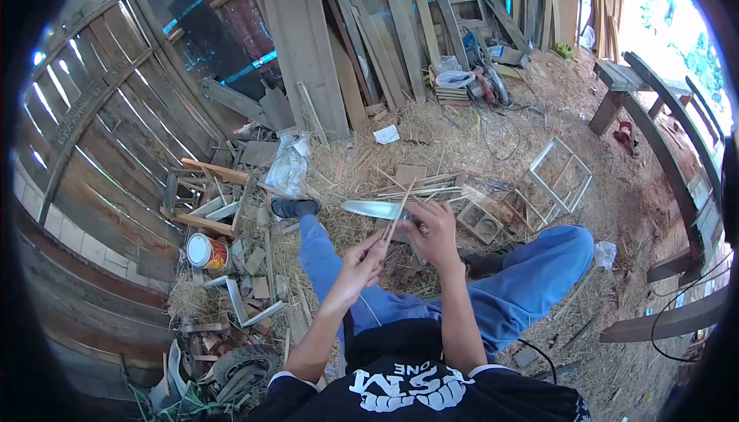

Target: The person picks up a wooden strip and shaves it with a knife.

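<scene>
My left hand [360, 263] is closed around the lower part of a thin wooden stick [398, 218], which slants up and to the right. In my right hand [431, 228] is a knife [371, 208] with a broad, shiny blade pointing left. The blade crosses the stick just above my left fingers; whether its edge bites into the wood I cannot tell. The knife's handle is mostly hidden by my right fingers. Beyond my hands, a bundle of similar thin sticks [440, 190] lies on the shaving-covered ground.
Small wooden frames [560, 180] lie to the right and a broken wooden stool [208, 203] to the left. A paint bucket [206, 252] stands near my left leg. Tall planks [304, 45] lean at the back, and a wooden bench [623, 87] is on the right.
</scene>
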A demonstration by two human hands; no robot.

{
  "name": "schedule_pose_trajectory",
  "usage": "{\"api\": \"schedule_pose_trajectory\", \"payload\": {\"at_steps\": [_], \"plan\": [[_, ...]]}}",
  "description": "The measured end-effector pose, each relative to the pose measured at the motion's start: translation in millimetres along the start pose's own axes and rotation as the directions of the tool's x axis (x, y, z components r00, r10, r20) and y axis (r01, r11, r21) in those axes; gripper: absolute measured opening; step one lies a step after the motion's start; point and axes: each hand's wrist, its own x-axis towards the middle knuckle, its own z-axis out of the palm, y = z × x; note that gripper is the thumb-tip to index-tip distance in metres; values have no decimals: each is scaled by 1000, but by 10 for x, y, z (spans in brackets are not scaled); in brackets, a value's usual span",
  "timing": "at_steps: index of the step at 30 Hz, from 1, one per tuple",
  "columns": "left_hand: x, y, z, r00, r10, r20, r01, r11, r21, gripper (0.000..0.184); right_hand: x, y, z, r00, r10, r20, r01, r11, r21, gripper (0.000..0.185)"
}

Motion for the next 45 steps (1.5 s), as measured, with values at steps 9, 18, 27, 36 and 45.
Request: {"api": "schedule_pose_trajectory", "payload": {"at_steps": [9,18,27,36,45], "plan": [[-111,-21,-251,996,-85,4,84,993,84,41,-211,483,-126,997,49,56,-42,991,-125,27],[-335,-66,-436,989,10,-150,-31,990,-138,44,-310,818,-427,926,279,-253,-338,911,-234,25],[69,132,195,961,218,-171,-223,975,-9,47,-39,192,-66,864,503,-6,-496,854,160,30],[67,46,270,930,303,-209,-291,953,86,47,51,39,-162,841,539,-34,-497,797,344,34],[104,-23,255,939,315,-138,-304,948,92,45,111,-68,-144,879,478,-5,-415,768,487,35]]}}
